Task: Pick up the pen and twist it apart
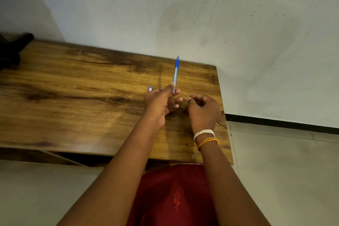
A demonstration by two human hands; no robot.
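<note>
My left hand (161,102) pinches the lower end of a blue pen (176,71) between thumb and fingers, and the pen stands nearly upright above the wooden table (73,88). Just to its right, my right hand (202,109) pinches a thin dark lead or wire (184,95) that points toward the pen's lower tip. The right wrist wears white and orange threads. A small blue and white piece (150,89) lies on the table just left of my left hand.
A black object (12,47) sits at the table's far left corner. The table stands against a white wall (183,14); its right edge runs close to my right hand. Tiled floor (284,170) lies to the right and below.
</note>
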